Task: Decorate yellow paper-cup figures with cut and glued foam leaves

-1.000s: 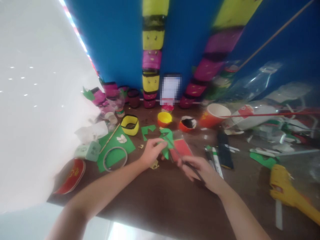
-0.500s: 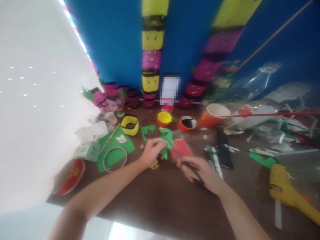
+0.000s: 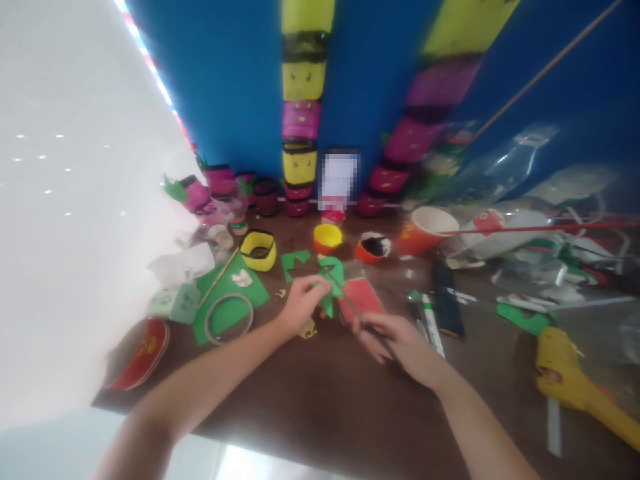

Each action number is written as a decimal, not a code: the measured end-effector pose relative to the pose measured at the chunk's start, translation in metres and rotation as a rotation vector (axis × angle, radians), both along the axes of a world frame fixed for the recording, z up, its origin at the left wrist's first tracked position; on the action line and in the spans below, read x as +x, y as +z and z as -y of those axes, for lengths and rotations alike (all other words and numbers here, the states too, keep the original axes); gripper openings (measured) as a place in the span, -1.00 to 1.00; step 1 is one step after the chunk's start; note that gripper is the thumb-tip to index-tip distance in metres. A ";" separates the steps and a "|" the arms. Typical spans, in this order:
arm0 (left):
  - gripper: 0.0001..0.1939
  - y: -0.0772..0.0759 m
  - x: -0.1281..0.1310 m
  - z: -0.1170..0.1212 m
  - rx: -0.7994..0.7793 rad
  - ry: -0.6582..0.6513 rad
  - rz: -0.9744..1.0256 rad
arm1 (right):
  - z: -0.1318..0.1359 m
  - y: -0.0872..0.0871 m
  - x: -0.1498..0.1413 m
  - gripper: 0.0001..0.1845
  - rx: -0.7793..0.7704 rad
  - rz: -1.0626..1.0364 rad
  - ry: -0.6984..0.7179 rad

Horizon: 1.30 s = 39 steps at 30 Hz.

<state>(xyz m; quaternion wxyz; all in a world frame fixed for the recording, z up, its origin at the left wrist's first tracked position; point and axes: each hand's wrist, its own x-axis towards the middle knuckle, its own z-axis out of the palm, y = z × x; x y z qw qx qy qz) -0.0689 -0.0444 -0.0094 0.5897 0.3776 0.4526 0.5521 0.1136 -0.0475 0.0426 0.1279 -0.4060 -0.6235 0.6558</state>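
My left hand (image 3: 303, 301) is closed in a pinch on a cut piece of green craft sheet (image 3: 334, 272), whose pointed end hangs below the fingers. My right hand (image 3: 393, 337) is wrapped round a long thin dark tool (image 3: 353, 303). The tool slants up and left, and its tip lies over the green piece by my left fingertips. Blur hides what kind of tool it is. Under it lies a red rectangular sheet (image 3: 364, 298). A green offcut (image 3: 295, 263) with a jagged notch rests just beyond my left hand.
Left stand a yellow black-rimmed cup (image 3: 259, 251), a green sheet (image 3: 257, 293) and a tape-like ring (image 3: 207, 321). Behind are a small yellow-lined cup (image 3: 327, 237) and a black-stained cup (image 3: 373, 247). Right lie a marker (image 3: 433, 323), a yellow glue gun (image 3: 555, 363) and plastic bottles (image 3: 520, 160).
Both hands keep nearly the same place and hold. The whole view has shifted very slightly, with things on the table appearing a little further left.
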 end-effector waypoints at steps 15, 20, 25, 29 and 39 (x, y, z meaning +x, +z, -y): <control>-0.61 0.001 0.002 0.000 0.167 -0.078 -0.032 | -0.002 -0.021 -0.004 -0.62 0.370 -0.062 -0.612; -0.56 0.004 0.001 0.005 0.303 -0.198 -0.293 | 0.004 -0.018 -0.010 -0.63 0.392 -0.143 -0.626; -0.66 0.007 0.001 0.007 0.324 -0.174 -0.267 | 0.002 -0.013 -0.007 -0.75 0.349 -0.139 -0.432; -0.77 0.005 0.005 0.010 0.363 -0.155 -0.347 | -0.001 -0.016 -0.002 -0.74 0.361 -0.141 -0.416; -0.89 -0.011 0.004 0.003 0.459 0.152 -0.543 | -0.013 -0.022 0.016 -0.72 0.657 0.291 -0.605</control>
